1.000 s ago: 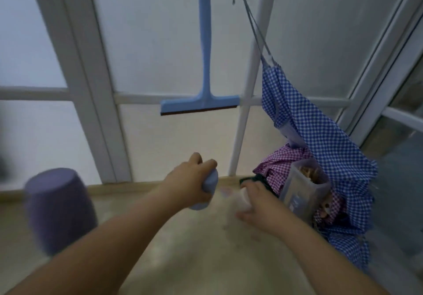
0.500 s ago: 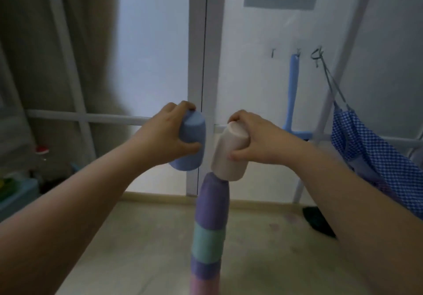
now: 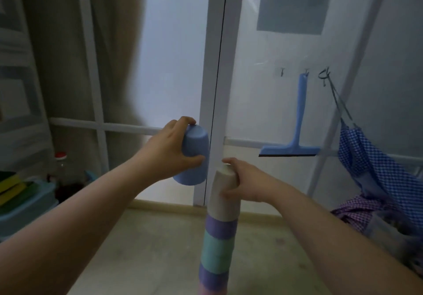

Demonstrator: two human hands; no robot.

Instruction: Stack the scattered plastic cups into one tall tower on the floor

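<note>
A tower of upside-down plastic cups rises from the floor in the lower middle, banded purple, teal and purple, with a pink one at the bottom edge. A cream cup sits on top of it, and my right hand grips its upper part. My left hand holds a blue cup upside down, just left of the tower's top and slightly higher, apart from it.
A white-framed glass door stands behind the tower. A blue squeegee hangs on the right. Blue checked cloth and purple checked cloth sit at the right. A curtain, a bottle and a teal bin are left.
Both hands carried the cups from the cloth pile to the tower. The cream cup went from above the purple top cup down onto it. The blue cup stays beside it.
</note>
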